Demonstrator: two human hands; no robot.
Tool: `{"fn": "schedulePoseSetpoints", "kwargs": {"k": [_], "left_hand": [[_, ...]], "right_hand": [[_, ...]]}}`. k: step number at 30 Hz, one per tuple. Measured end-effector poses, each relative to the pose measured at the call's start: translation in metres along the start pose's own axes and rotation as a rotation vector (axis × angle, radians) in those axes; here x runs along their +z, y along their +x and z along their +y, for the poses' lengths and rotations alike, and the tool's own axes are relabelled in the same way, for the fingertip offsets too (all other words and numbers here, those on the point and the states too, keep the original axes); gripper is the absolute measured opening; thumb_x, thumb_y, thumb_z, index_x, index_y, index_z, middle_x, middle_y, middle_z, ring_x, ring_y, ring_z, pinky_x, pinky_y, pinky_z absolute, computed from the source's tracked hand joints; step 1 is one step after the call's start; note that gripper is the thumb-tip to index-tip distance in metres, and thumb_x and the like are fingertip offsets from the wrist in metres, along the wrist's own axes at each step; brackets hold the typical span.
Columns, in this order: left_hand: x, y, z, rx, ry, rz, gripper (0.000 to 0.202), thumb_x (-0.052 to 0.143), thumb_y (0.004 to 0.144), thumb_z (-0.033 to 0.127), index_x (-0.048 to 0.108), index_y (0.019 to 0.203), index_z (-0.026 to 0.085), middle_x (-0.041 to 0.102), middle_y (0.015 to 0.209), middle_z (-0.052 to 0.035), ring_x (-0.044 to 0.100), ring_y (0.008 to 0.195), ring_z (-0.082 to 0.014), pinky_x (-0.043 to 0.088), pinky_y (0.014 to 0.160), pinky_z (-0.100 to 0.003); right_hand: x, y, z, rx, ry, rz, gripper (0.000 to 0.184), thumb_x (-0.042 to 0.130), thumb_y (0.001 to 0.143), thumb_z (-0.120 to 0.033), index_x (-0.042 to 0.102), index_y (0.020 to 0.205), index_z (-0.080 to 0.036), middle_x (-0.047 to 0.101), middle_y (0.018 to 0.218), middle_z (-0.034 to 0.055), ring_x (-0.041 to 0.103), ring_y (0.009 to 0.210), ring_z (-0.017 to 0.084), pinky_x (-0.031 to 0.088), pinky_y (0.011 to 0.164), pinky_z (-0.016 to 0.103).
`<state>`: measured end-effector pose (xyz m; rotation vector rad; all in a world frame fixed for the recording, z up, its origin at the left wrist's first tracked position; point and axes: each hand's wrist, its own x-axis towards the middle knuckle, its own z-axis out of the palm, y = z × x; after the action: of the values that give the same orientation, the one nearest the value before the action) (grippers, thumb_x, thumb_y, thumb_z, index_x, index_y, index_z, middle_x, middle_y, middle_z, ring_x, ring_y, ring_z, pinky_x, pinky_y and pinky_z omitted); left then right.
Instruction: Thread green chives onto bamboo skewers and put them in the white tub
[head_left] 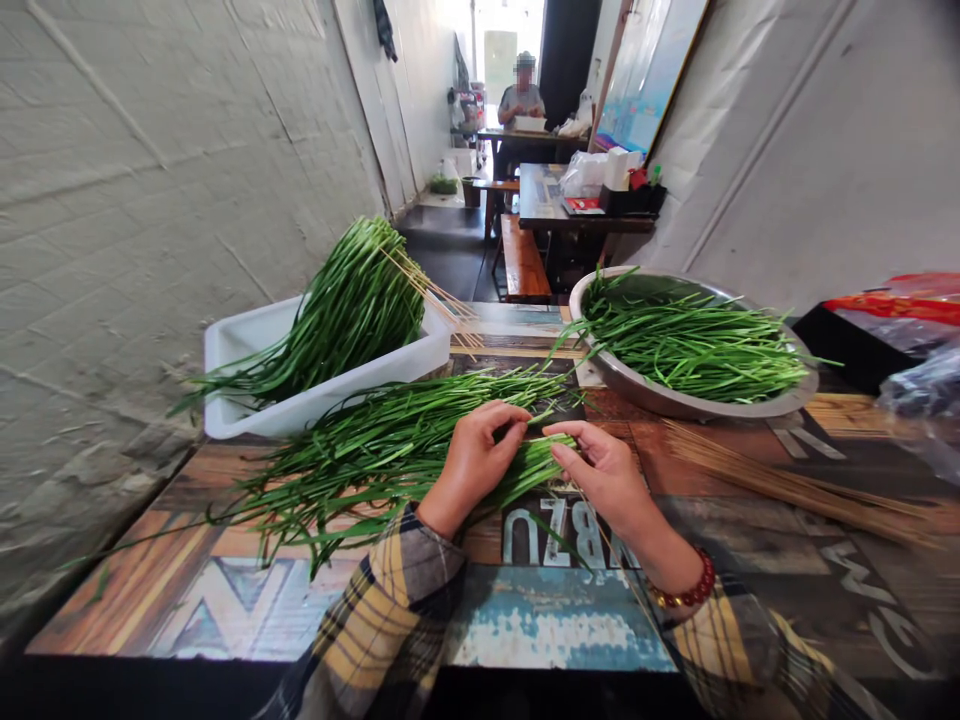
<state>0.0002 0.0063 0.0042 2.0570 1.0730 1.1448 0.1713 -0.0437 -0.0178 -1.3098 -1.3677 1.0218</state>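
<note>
Long garlic chives (375,430) lie in a loose heap on the table, their pale stem ends toward the right. My left hand (476,462) is closed over a small bunch of them, thumb and forefinger pinched together. At the pale ends of that bunch, my right hand (611,482) pinches with thumb and fingers. A thin bamboo skewer (634,580) runs from under my right hand toward the table's near edge; its tip is hidden. In the white tray (247,405) at the left, a thick bundle of chives (352,310) is threaded on several skewers (450,310).
A metal bowl (652,390) heaped with loose chives stands at the back right. Loose bamboo skewers (787,485) lie on the right, below a black box (855,345) and plastic bags (930,390). Beyond are a bench (523,258), another table (544,200) and a seated person (522,100).
</note>
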Motion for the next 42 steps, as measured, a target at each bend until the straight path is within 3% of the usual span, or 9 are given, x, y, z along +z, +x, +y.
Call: {"fn": "schedulePoseSetpoints", "kwargs": {"k": [15,30,42], "left_hand": [[0.0005,-0.0013,0.0061,0.047,-0.006,-0.041,0.012,0.057,0.081,0.011,0.068,0.079,0.015,0.061,0.072,-0.0011,0.056,0.067,-0.012,0.042,0.064,-0.023],[0.0024,-0.0014,0.0044,0.049,-0.023,-0.045,0.011,0.058,0.082,0.012,0.068,0.081,0.015,0.064,0.073,-0.002,0.057,0.069,-0.0128,0.043,0.066,-0.024],[0.0023,-0.0017,0.0015,0.066,-0.018,-0.087,0.012,0.057,0.083,0.011,0.069,0.082,0.016,0.064,0.076,-0.0026,0.057,0.072,-0.0132,0.043,0.067,-0.025]], "right_hand": [[-0.0001,0.0,0.0016,-0.007,0.039,-0.016,0.026,0.06,0.084,-0.033,0.067,0.104,-0.017,0.066,0.082,0.0031,0.052,0.06,0.012,0.044,0.054,0.023],[0.0003,0.0003,0.0002,-0.01,0.042,-0.026,0.025,0.059,0.083,-0.03,0.069,0.102,-0.017,0.06,0.069,0.0,0.048,0.055,0.011,0.04,0.051,0.023],[0.0007,0.0008,-0.0029,-0.011,0.033,-0.014,0.024,0.059,0.082,-0.03,0.068,0.1,-0.016,0.068,0.083,0.0037,0.056,0.062,0.013,0.044,0.053,0.024]]}}
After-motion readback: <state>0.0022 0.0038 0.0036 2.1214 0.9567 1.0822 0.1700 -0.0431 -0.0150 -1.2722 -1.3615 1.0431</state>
